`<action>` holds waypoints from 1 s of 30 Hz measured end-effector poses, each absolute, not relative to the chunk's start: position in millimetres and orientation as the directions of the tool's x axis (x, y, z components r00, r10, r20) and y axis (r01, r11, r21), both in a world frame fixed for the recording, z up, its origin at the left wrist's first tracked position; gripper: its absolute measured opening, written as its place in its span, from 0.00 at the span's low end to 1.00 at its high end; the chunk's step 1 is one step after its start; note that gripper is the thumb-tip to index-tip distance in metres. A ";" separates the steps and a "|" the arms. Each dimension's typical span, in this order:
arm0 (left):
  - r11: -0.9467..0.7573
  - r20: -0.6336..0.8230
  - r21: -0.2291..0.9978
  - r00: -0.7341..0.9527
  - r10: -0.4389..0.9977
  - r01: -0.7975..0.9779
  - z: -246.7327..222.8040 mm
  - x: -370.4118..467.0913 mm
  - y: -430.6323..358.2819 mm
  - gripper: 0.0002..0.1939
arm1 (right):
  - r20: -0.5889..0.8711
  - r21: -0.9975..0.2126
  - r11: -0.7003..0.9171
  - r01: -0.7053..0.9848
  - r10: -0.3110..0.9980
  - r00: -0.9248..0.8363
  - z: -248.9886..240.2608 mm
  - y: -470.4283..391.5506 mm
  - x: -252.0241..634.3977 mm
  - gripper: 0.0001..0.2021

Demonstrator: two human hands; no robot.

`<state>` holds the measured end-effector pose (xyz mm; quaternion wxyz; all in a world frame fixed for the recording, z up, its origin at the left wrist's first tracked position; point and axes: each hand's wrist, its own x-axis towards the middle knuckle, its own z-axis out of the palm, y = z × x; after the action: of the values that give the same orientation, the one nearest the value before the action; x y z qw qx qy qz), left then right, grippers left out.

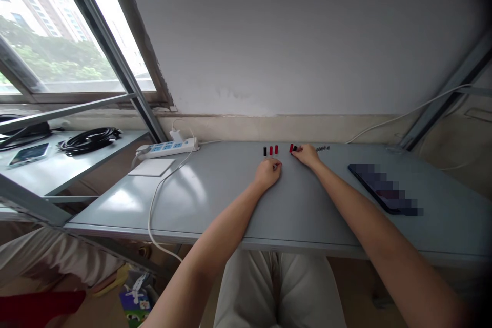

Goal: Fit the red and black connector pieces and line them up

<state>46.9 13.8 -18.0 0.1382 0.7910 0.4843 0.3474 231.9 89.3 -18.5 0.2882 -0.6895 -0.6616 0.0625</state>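
My left hand point(268, 173) rests on the grey table with its fingers curled closed; whatever is in them is too small to make out. Just beyond it a small black cylinder point(265, 151) and two small red cylinders point(271, 150) stand upright in a row. Farther right, my right hand point(308, 155) pinches at a small black cylinder point(295, 148), its fingertips partly covering it. Directly left of that piece is another small red cylinder point(291, 147). Several tiny dark pieces point(323, 148), perhaps screws, lie in a line to the right of my right hand.
A dark phone-like slab point(374, 189), partly pixelated, lies on the right of the table point(307, 205). At the left are a power strip point(169, 147), a flat white square point(151, 167) and a white cable point(154, 205) hanging over the front edge. Coiled black cable point(91, 140) sits on the neighbouring table.
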 end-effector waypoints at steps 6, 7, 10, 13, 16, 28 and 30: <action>-0.494 0.412 0.550 0.295 0.862 0.674 -16.5 47.6 12.6 0.11 | 0.286 -0.458 0.020 0.889 0.950 0.126 -17.2 88.4 228.0 0.09; -0.497 0.411 0.550 0.300 0.861 0.671 -17.0 47.7 12.8 0.11 | 0.284 -0.455 0.019 0.891 0.951 0.125 -16.4 87.8 227.5 0.09; -0.507 0.415 0.552 0.309 0.856 0.662 -18.8 47.4 14.1 0.11 | 0.277 -0.445 0.010 0.896 0.953 0.127 -14.7 86.6 226.0 0.09; -0.513 0.424 0.553 0.308 0.852 0.657 -19.8 46.9 14.9 0.11 | 0.270 -0.441 -0.002 0.898 0.953 0.134 -15.0 87.7 224.8 0.10; -0.519 0.425 0.542 0.318 0.848 0.661 -18.9 46.6 14.5 0.11 | 0.278 -0.438 -0.008 0.899 0.950 0.144 -17.4 90.3 223.8 0.09; -0.518 0.412 0.537 0.328 0.850 0.666 -19.7 47.4 14.1 0.11 | 0.209 -0.374 0.002 0.927 0.975 0.082 -22.4 99.3 235.8 0.04; -0.516 0.413 0.539 0.325 0.851 0.665 -20.2 48.0 14.2 0.11 | 0.209 -0.361 -0.013 0.932 0.973 0.095 -23.7 99.5 238.2 0.04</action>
<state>48.0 14.2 -20.2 0.1371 0.8024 0.4723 0.3381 238.2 99.5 -23.7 0.2080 -0.7102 -0.6708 0.0491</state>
